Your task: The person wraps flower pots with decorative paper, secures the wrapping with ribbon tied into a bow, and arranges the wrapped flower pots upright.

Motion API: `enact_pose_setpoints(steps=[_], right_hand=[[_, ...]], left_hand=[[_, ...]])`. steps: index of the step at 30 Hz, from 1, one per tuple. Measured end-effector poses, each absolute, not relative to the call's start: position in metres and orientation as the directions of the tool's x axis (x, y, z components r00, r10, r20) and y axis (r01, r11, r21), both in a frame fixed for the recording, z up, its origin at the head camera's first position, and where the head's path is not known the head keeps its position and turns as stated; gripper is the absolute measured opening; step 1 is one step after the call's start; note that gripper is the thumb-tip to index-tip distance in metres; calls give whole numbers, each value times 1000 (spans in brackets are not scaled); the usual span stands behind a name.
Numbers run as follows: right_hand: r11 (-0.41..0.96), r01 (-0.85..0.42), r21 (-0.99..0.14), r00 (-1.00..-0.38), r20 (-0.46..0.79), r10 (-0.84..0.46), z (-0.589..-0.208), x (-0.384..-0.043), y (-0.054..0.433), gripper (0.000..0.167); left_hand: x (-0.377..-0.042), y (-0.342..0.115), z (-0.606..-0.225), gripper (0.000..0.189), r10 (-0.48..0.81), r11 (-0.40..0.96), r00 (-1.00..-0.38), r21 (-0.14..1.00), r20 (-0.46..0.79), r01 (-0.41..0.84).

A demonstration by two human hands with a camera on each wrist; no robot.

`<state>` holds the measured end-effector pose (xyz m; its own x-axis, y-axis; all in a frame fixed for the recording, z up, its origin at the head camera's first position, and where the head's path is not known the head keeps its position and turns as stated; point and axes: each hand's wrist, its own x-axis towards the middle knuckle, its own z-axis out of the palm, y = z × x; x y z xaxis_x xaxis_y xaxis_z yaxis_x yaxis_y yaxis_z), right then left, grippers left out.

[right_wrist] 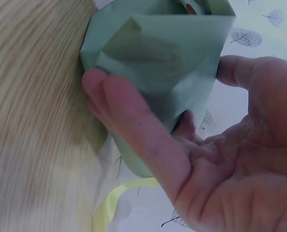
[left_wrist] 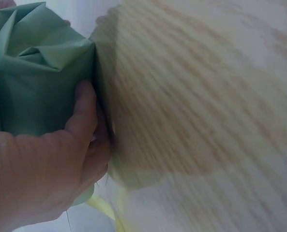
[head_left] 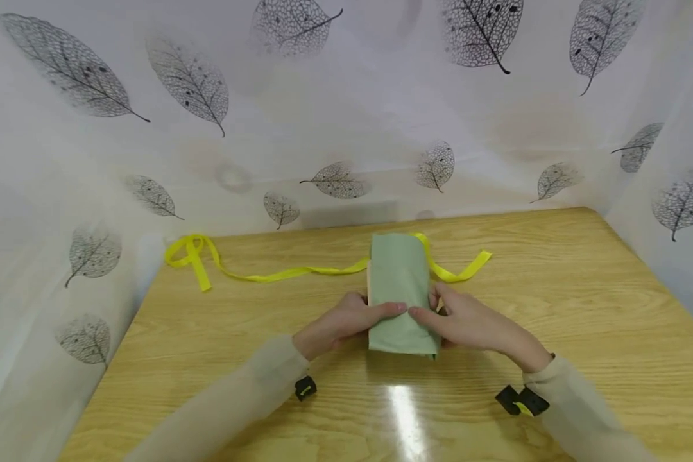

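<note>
A package wrapped in sage-green paper [head_left: 398, 282] lies lengthwise between both hands at the middle of the table. My left hand [head_left: 346, 321] grips its left side, thumb across the top face. From the right, my right hand [head_left: 470, 321] holds the other side, its thumb close to the left one. At the near end the green wrapping [left_wrist: 41, 58] is creased and folded in, as the left wrist view shows. Fingers of the right hand [right_wrist: 143, 130] lie against that folded end in the right wrist view. What is inside the wrapping is hidden.
A yellow ribbon [head_left: 289, 274] runs across the table behind the package, with a loop [head_left: 193, 250] at the far left and a loose end [head_left: 468, 269] at the right. The wooden table [head_left: 554, 289] is bounded by a white leaf-print cloth [head_left: 381, 128] behind and at the sides.
</note>
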<state>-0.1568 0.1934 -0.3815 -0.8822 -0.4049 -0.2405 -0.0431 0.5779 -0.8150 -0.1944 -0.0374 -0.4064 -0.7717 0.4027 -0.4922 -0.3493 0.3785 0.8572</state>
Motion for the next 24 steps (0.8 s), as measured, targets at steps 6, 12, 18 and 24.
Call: enact_pose_setpoints(steps=[6, 12, 18, 24], right_hand=[[563, -24, -826, -860, -270, -434, -380, -161, 198, 40], [553, -43, -832, -839, -270, -472, -380, -163, 199, 40], [521, 0, -854, -787, -321, -527, -377, -171, 210, 36], [658, -159, -736, -911, -148, -386, -375, -195, 232, 34]], left_hand=[[-198, -37, -407, 56, 417, 455, -763, 840, -494, -295], [-201, -34, -409, 58, 426, 539, -777, 820, -464, -195], [-198, -31, -413, 60, 408, 494, -808, 847, -426, -197], [-195, -29, -412, 70, 351, 520, -833, 829, -428, -207]])
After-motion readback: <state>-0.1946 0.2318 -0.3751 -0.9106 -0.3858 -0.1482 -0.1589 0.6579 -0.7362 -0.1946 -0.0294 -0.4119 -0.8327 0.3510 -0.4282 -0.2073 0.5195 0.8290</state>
